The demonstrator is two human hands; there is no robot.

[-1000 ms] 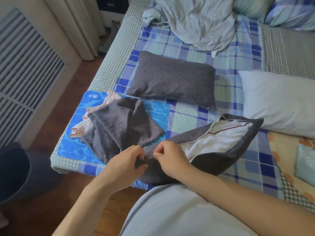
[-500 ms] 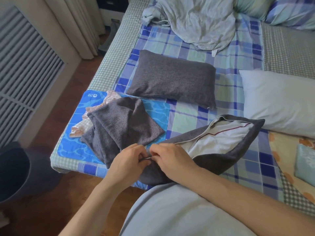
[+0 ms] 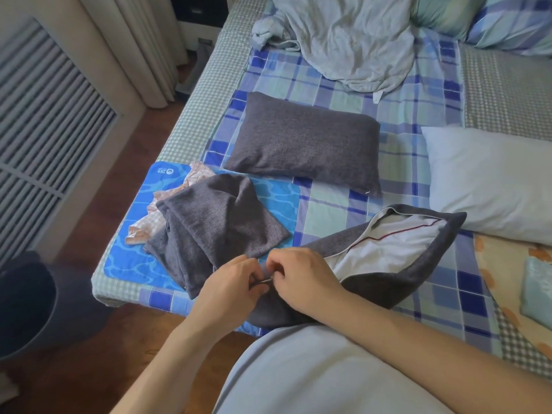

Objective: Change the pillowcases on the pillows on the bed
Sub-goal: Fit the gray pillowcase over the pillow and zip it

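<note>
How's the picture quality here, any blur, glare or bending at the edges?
Head view: soft daylight, no hard glare; wide-angle bending shows along the slatted panel; both hands at the zipper of the grey pillowcase look fairly sharp; the zipper pull is too small to make out.

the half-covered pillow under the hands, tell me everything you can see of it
The pillow is white with a thin dark red line across it, sitting inside a dark grey woven-looking pillowcase whose zipper edge gapes open along the top. It lies slanted on the plaid sheet at the near bed edge, its far corner by the bare white pillow. The left hand and right hand pinch the case's closed end at the zipper.
</note>
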